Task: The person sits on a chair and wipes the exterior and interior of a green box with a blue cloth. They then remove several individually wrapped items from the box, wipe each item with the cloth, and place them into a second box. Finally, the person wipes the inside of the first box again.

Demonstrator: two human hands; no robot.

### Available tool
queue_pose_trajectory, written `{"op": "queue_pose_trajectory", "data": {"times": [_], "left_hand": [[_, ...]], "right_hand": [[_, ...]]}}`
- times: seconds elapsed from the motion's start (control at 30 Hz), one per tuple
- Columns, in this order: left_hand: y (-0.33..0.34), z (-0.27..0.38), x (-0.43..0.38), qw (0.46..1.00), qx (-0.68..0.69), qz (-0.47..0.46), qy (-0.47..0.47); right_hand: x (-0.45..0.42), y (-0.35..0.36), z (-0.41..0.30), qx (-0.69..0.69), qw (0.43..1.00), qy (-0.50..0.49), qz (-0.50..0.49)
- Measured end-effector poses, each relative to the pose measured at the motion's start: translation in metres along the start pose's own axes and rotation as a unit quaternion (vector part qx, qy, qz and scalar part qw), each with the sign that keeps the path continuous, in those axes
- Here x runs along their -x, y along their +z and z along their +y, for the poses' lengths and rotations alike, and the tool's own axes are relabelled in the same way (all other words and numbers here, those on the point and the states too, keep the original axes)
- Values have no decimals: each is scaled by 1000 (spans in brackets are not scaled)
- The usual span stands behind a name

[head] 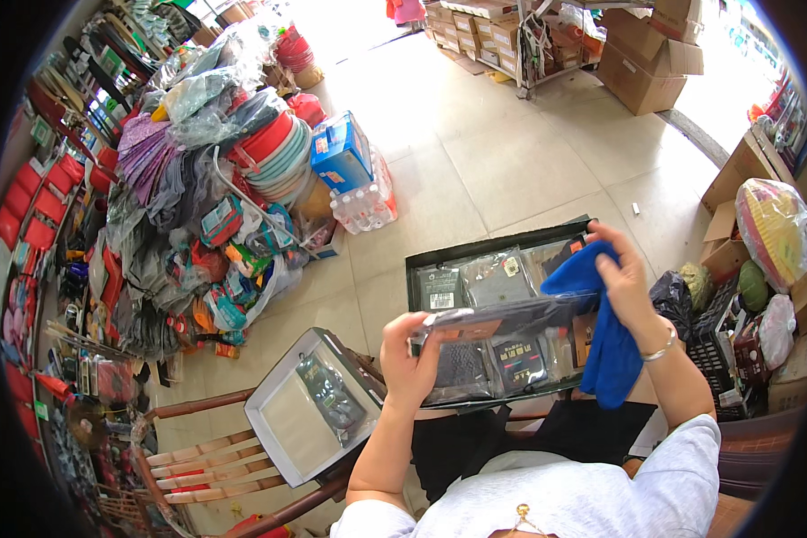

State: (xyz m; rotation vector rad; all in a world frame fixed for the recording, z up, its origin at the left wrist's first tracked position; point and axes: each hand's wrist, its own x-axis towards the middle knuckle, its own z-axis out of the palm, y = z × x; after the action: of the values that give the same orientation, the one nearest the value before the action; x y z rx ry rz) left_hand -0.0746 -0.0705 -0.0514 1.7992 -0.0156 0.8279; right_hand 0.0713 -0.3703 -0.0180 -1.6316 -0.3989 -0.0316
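Note:
My left hand (409, 366) pinches the near left end of a flat, clear plastic packet (511, 321), seen almost edge-on with a dark content and an orange patch. A blue cloth (608, 363) is bunched in my right hand (624, 286); part of it hangs down and part covers the packet's right end. Whether the right fingers also touch the packet cannot be told. Below both hands is a black-rimmed open box (497, 237) holding several wrapped packets, such as a grey one (501, 277) and a dark printed one (519, 363). The packet hides the box's middle.
A white-lined box (269, 460) with one packet (333, 397) rests on a bamboo chair (205, 467) at left. Piled goods (195, 202), bottled water (366, 208) and a blue carton (341, 151) stand beyond. A black crate (713, 363) is at right, cardboard boxes (645, 67) farther off.

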Motion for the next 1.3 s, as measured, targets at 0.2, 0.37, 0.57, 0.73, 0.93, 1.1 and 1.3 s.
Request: {"op": "queue_pose_trajectory", "data": {"times": [0.2, 0.37, 0.57, 0.73, 0.93, 1.1, 1.3], "left_hand": [[8, 30, 9, 921, -200, -238, 234], [19, 11, 23, 898, -260, -309, 178], [16, 3, 23, 892, -249, -348, 144], [22, 1, 22, 899, -238, -344, 131], [17, -2, 26, 904, -226, -348, 100], [22, 1, 22, 910, -207, -341, 112], [16, -3, 29, 910, -224, -349, 30]], "right_hand": [[16, 14, -81, 78, 982, -173, -3], [48, 82, -41, 222, 894, -237, -309], [18, 44, 49, 483, 829, -175, -222], [17, 41, 56, 481, 843, -158, -180], [43, 77, 28, 376, 804, -265, -376], [-8, 35, 62, 471, 855, -135, -170], [66, 94, 25, 347, 824, -280, -350]]}}
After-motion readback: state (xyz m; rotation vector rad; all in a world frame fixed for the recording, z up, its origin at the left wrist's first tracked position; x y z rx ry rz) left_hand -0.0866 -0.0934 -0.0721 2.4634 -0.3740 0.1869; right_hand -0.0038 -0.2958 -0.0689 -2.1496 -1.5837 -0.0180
